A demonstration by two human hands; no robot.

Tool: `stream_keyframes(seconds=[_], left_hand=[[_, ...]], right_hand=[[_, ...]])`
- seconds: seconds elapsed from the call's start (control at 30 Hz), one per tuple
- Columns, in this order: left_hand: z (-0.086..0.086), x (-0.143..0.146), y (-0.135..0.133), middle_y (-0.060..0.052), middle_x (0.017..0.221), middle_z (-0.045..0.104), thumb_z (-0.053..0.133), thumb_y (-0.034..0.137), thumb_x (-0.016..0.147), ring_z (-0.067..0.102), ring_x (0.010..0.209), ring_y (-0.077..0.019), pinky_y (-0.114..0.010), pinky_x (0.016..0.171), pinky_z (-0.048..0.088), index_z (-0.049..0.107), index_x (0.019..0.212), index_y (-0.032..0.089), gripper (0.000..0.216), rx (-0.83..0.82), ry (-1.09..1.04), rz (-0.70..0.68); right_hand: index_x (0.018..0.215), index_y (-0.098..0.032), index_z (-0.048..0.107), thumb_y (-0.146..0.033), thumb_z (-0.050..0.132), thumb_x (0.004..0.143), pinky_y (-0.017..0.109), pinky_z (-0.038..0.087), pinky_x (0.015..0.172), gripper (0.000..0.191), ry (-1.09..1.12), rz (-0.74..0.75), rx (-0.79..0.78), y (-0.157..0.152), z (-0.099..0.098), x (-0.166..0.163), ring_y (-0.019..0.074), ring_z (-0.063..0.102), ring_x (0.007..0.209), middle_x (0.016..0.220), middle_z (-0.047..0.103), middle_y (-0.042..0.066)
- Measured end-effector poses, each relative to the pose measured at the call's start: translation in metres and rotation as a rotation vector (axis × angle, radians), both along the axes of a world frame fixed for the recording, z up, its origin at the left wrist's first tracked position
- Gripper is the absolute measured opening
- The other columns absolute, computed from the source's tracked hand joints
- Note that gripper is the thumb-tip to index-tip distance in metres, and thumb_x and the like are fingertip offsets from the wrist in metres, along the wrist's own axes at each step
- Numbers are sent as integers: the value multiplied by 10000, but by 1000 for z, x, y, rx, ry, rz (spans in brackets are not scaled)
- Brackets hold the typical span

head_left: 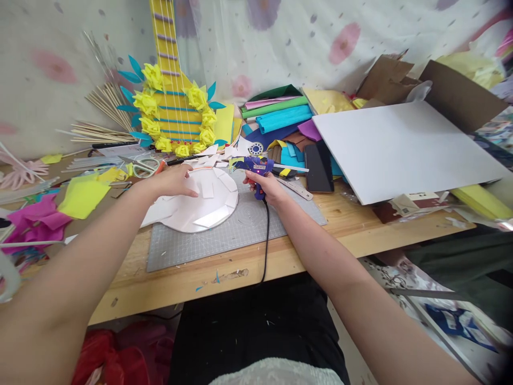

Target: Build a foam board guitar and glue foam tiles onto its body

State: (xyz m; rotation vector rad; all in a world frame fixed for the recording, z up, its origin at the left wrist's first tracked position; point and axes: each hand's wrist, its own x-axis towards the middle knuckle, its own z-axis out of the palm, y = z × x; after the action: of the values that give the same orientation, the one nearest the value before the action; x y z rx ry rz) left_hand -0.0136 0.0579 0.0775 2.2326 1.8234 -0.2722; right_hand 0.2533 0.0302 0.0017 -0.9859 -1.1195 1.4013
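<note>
My right hand (pixel 264 185) is wrapped round the grip of a purple hot glue gun (pixel 258 165), its nozzle end pointing left and a glue stick jutting from the back. A black cord hangs down from its handle. A white rounded foam board shape (pixel 182 215) lies on the grey cutting mat (pixel 256 216), with several small white strips set along its rim and one near the middle. Over the board's upper left part is my left hand (pixel 174 181), thumb and fingers apart; whether its fingertips press on the board I cannot tell.
A yellow paper guitar (pixel 180 115) with roses leans on the back wall. Scissors (pixel 146 167), white scraps and bamboo sticks (pixel 108 107) lie at left. A metal ruler (pixel 296 189), a phone (pixel 319 167) and a large white board (pixel 404 149) are at right.
</note>
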Motion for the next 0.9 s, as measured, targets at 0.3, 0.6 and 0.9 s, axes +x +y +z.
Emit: stream_keyframes(seconds=[0.3, 0.6, 0.9], left_hand=[[-16, -17, -6, -130, 1324, 542, 724, 538, 491, 476, 1251, -300, -338, 990, 385, 327, 1423, 181, 1073, -23, 0, -25], [-26, -21, -2, -120, 1334, 547, 684, 605, 513, 467, 1267, -300, -333, 984, 378, 277, 1450, 188, 1104, -15, 32, -34], [-32, -19, -2, -135, 1343, 529, 728, 554, 512, 471, 1262, -318, -350, 964, 397, 286, 1439, 201, 1087, -6, -5, -14]], right_hand=[[670, -193, 599, -528, 772, 553, 223, 361, 471, 395, 9, 8, 4, -2, -1, -1, 72, 450, 512, 634, 616, -9], [669, -194, 597, -534, 763, 555, 228, 369, 481, 395, -7, 10, -4, -1, -1, -1, 75, 447, 517, 645, 622, -7], [681, -198, 609, -535, 762, 548, 232, 380, 487, 393, -7, 0, -6, -1, 0, -1, 86, 472, 541, 653, 625, -2]])
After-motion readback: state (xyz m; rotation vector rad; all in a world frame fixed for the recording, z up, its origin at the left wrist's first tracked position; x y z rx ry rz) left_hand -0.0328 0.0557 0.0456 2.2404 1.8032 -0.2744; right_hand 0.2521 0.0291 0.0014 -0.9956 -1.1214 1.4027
